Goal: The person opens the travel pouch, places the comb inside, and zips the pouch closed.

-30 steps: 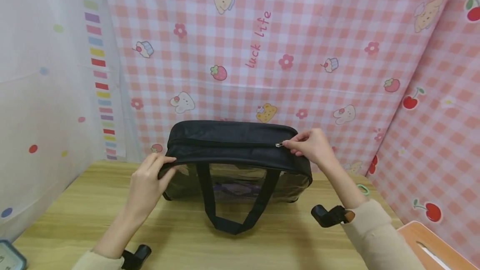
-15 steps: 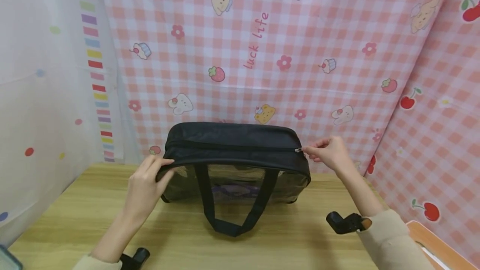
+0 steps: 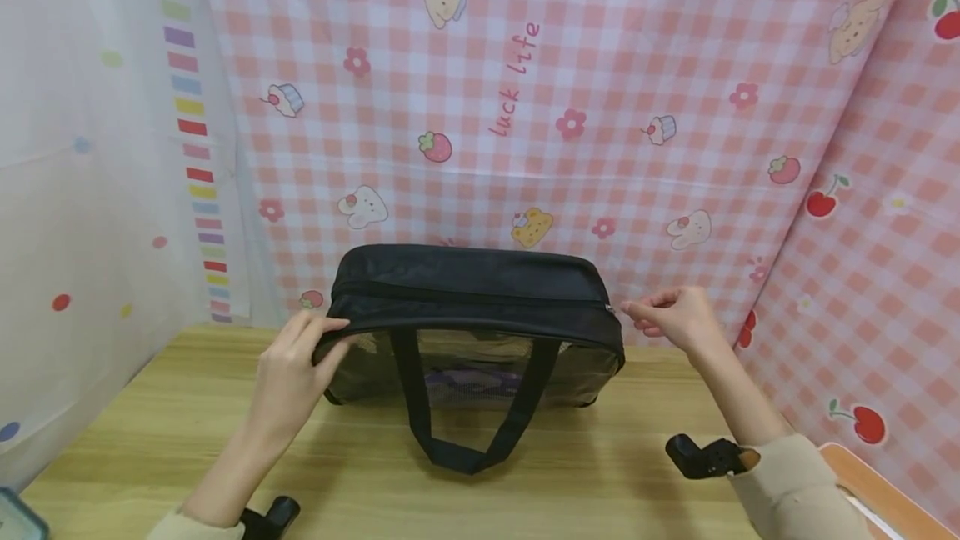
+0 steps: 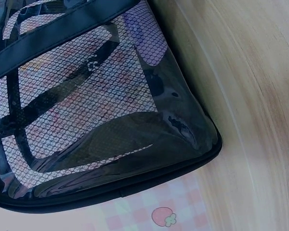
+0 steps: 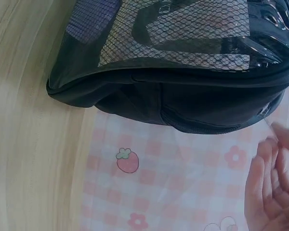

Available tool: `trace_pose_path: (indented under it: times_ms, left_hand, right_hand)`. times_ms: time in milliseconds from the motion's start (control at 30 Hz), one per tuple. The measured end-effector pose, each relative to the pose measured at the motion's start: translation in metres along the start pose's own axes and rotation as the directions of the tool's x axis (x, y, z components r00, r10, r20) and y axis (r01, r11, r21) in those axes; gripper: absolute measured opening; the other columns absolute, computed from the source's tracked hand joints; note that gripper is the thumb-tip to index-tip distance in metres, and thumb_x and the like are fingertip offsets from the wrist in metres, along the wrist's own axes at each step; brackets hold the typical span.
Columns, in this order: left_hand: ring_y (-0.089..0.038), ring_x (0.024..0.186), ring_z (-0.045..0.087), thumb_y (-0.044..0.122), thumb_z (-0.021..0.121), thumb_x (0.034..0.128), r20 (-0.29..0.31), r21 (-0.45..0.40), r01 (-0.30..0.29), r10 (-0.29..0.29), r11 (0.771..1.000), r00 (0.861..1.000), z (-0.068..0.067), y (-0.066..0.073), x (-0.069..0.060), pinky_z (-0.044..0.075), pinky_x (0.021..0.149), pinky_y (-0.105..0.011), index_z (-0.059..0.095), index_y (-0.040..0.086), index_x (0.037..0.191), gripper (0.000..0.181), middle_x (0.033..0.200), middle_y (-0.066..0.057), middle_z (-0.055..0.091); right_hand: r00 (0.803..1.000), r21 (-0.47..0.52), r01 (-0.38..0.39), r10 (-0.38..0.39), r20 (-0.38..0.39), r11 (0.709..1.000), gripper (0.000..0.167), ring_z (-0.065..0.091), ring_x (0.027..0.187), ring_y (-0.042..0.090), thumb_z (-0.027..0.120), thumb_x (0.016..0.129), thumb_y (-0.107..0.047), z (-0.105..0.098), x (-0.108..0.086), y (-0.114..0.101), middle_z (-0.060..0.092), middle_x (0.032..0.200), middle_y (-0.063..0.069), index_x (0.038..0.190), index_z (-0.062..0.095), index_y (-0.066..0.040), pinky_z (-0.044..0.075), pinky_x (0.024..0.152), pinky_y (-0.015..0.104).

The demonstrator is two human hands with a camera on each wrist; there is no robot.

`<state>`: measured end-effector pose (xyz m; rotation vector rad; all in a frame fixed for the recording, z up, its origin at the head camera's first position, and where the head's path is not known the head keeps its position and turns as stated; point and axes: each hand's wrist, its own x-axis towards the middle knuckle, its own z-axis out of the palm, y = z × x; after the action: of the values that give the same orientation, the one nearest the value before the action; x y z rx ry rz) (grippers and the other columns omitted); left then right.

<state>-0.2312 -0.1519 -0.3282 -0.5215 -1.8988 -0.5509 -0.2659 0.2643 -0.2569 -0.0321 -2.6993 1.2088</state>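
A black bag (image 3: 472, 273) with see-through sides stands upright on the wooden table. Its strap handle (image 3: 468, 457) hangs down the front. My left hand (image 3: 288, 361) grips the bag's top left corner, thumb in front. At the top right end, my right hand (image 3: 678, 319) pinches the small metal zipper pull (image 3: 611, 307). The right wrist view shows the thumb and fingers of that hand (image 5: 272, 185) on the thin pull beside the bag's end. Something purple (image 4: 147, 38) shows through the clear side and mesh. The rest of the contents is unclear.
Behind the bag hangs a pink checked cloth (image 3: 465, 182), and a white dotted cloth (image 3: 82, 173) covers the left side. An orange container (image 3: 855, 473) stands at the right front. The corner of a bluish box (image 3: 22, 515) shows at the left front.
My right hand has drawn the zipper pull to the right along the bag's top, to its right end. My left hand has stayed on the left corner.
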Motion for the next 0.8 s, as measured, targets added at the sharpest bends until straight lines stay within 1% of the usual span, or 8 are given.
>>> trace_pose_path:
  times_ms: [100, 167, 333, 433, 533, 667, 800]
  left_hand:
    - [-0.025, 0.074, 0.062, -0.003, 0.080, 0.0616, -0.003, -0.002, 0.002, -0.002, 1.000, 1.000, 0.000, 0.001, 0.000, 0.052, 0.060, -0.036, 0.067, -0.001, 0.086, 0.028, 0.080, -0.012, 0.060]
    - [-0.025, 0.074, 0.061, -0.003, 0.080, 0.0617, -0.003, -0.004, 0.000, 0.000, 1.000, 1.000, -0.001, 0.001, 0.000, 0.052, 0.060, -0.036, 0.067, -0.001, 0.086, 0.028, 0.080, -0.012, 0.060]
    - [-0.025, 0.074, 0.061, -0.003, 0.080, 0.0618, -0.005, -0.007, -0.003, 0.003, 1.000, 1.000, -0.001, 0.002, 0.001, 0.052, 0.060, -0.036, 0.067, -0.001, 0.086, 0.028, 0.080, -0.012, 0.060]
    - [-0.025, 0.074, 0.061, -0.003, 0.080, 0.0623, -0.004, -0.010, -0.004, 0.004, 1.000, 1.000, -0.001, 0.002, 0.002, 0.052, 0.060, -0.036, 0.067, 0.000, 0.086, 0.027, 0.080, -0.012, 0.060]
    - [-0.025, 0.075, 0.061, -0.003, 0.080, 0.0625, -0.001, -0.014, -0.002, 0.002, 1.000, 1.000, -0.002, 0.002, 0.002, 0.052, 0.060, -0.037, 0.067, 0.000, 0.086, 0.027, 0.080, -0.012, 0.060]
    - [-0.025, 0.074, 0.061, -0.003, 0.080, 0.0625, 0.001, -0.010, -0.002, 0.002, 1.000, 1.000, -0.002, 0.001, 0.002, 0.051, 0.059, -0.036, 0.067, 0.000, 0.087, 0.028, 0.080, -0.011, 0.059]
    - [-0.024, 0.072, 0.060, -0.003, 0.080, 0.0628, 0.003, -0.009, -0.003, 0.003, 1.000, 1.000, -0.001, 0.001, 0.002, 0.051, 0.057, -0.035, 0.067, 0.000, 0.087, 0.028, 0.079, -0.011, 0.059]
  right_hand:
    - [1.000, -0.026, -0.007, 0.007, -0.015, 1.000, 0.041, 0.060, 0.057, 0.003, 0.068, 0.082, -0.030, 0.000, 0.000, 0.004, 0.066, 0.065, -0.002, 0.091, 0.067, 0.009, 0.055, 0.056, 0.020]
    - [0.999, -0.027, -0.029, 0.028, -0.023, 0.999, 0.036, 0.059, 0.056, 0.003, 0.068, 0.081, -0.027, 0.000, 0.000, 0.007, 0.064, 0.062, -0.004, 0.088, 0.068, 0.009, 0.054, 0.055, 0.019]
    - [0.998, -0.001, -0.062, 0.062, -0.027, 0.998, 0.030, 0.060, 0.054, 0.003, 0.069, 0.081, -0.021, 0.002, -0.001, 0.018, 0.063, 0.058, -0.005, 0.082, 0.069, 0.008, 0.054, 0.053, 0.019]
    - [0.998, -0.029, -0.065, 0.065, -0.021, 0.997, 0.029, 0.060, 0.052, 0.005, 0.069, 0.081, -0.021, 0.004, -0.002, 0.024, 0.064, 0.057, -0.003, 0.077, 0.068, 0.008, 0.054, 0.052, 0.019]
    - [0.996, -0.047, -0.090, 0.090, 0.004, 0.995, 0.028, 0.060, 0.050, 0.005, 0.067, 0.082, -0.020, 0.007, -0.001, 0.030, 0.064, 0.055, -0.002, 0.073, 0.066, 0.007, 0.053, 0.051, 0.020]
    - [0.991, -0.018, -0.127, 0.127, 0.042, 0.992, 0.025, 0.059, 0.049, 0.004, 0.065, 0.082, -0.015, 0.013, 0.001, 0.036, 0.063, 0.054, -0.002, 0.076, 0.065, 0.009, 0.054, 0.052, 0.021]
    - [0.989, -0.019, -0.141, 0.142, 0.047, 0.990, 0.024, 0.060, 0.050, 0.005, 0.063, 0.083, -0.013, 0.021, 0.002, 0.041, 0.064, 0.057, 0.000, 0.079, 0.066, 0.010, 0.055, 0.053, 0.022]
